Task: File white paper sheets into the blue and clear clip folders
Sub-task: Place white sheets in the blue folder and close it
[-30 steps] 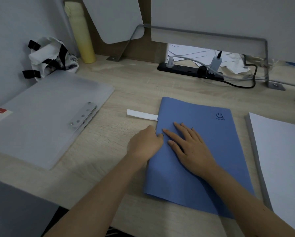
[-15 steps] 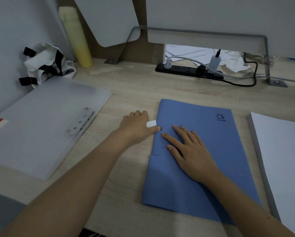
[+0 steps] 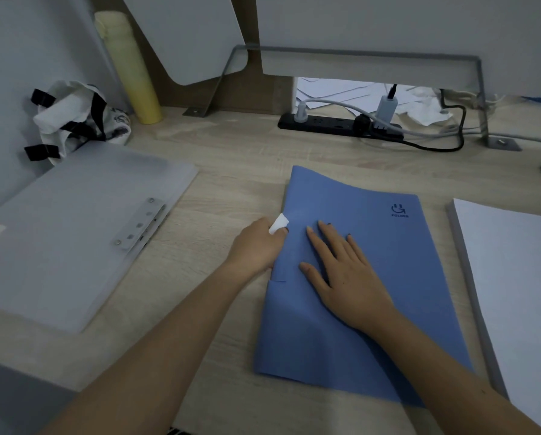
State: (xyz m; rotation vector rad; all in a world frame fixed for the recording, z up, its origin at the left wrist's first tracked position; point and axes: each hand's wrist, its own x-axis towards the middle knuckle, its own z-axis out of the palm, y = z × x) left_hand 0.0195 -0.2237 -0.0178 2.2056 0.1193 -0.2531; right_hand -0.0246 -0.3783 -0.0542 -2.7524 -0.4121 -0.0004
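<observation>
**Steady pull needed**

The left grip [image 3: 256,246] pinches a small white strip [image 3: 278,223] at the left edge of the closed matte blue folder [image 3: 398,271]. The right grip [image 3: 344,277] lies flat and released on the cover, pinning it to the pale wooden table [image 3: 231,158]. The frosted clear plastic clip folder [image 3: 74,233] lies left and the white paper stack [image 3: 514,277] right, unfiled. Tugging hard could tear the strip or skew the folder.

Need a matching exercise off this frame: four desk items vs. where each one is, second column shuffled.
1. blue folder
2. clear folder
3. paper stack
4. white strip

A. right edge of the desk
B. pinched by the left hand
C. under the flat right hand
D. left side of the desk

Pairs: 1-C, 2-D, 3-A, 4-B
</observation>
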